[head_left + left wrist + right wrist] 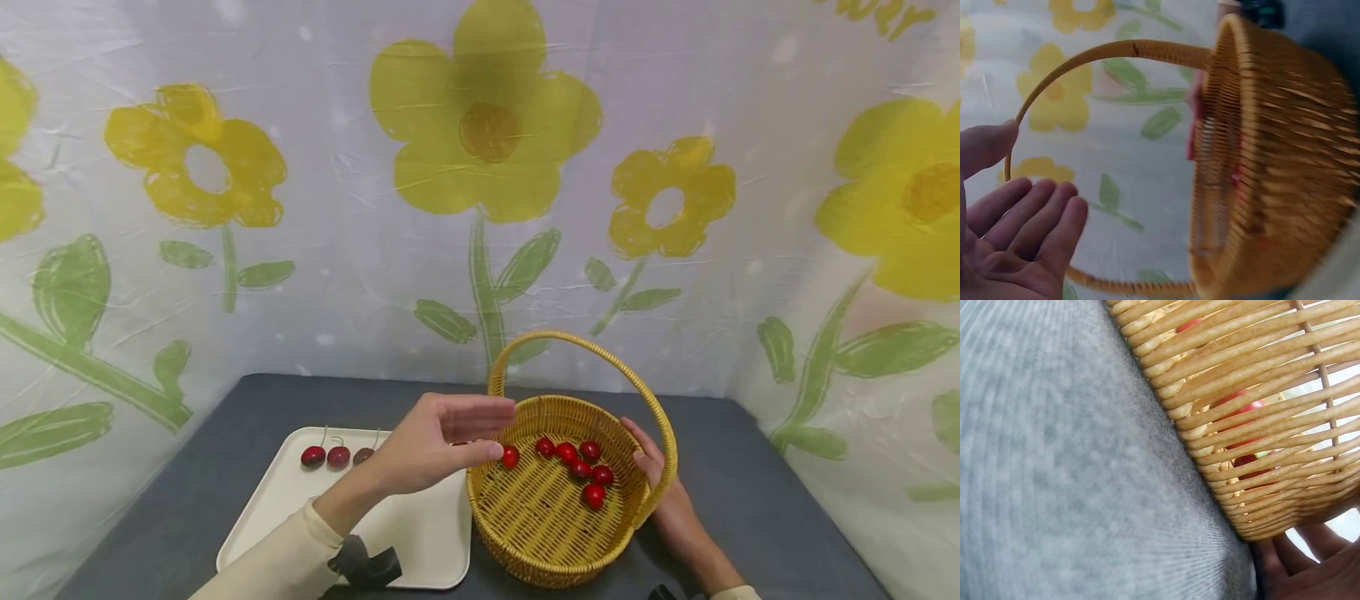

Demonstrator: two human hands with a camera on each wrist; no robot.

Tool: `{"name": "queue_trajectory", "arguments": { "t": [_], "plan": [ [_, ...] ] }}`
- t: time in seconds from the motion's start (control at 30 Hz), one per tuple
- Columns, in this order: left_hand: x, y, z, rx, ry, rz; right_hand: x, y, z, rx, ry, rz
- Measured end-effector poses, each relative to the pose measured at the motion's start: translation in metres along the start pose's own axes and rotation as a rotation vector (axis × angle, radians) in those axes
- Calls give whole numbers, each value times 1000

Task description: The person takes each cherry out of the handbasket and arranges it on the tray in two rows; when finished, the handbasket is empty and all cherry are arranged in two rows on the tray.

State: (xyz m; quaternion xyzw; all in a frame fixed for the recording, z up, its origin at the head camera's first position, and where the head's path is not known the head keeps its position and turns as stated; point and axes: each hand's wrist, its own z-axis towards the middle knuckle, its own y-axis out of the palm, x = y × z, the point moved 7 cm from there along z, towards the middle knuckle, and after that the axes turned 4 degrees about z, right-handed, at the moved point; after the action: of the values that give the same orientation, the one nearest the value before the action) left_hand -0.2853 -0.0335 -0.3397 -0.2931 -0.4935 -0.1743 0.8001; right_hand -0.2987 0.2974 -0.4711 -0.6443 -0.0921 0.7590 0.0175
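Only head view shows stemmed cherries (338,457); left hand (429,437) released, fingers straight; right hand (672,502) grasping basket (551,568).

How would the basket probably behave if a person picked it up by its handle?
The basket is probably light for its size, as its woven wall shows gaps. The handle looks fairly stiff, since it holds an even arch. Tilting might make the cherries inside roll, because they are round and lie loose.
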Motion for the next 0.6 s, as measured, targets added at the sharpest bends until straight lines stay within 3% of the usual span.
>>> {"name": "queue_trajectory", "arguments": {
  "t": [0.23,0.37,0.47,0.6],
  "plan": [
    [6,26,52,-94,-42,77,1,0,-1,-6,6,-3],
    [7,43,76,-195,-59,151,3,-1,0,5,19,-23],
    [6,56,94,-268,-48,250,2,-2,1,4,16,-17],
    [1,75,116,-357,-47,457,0,0,0,-20,3,-7]
  ]
}}
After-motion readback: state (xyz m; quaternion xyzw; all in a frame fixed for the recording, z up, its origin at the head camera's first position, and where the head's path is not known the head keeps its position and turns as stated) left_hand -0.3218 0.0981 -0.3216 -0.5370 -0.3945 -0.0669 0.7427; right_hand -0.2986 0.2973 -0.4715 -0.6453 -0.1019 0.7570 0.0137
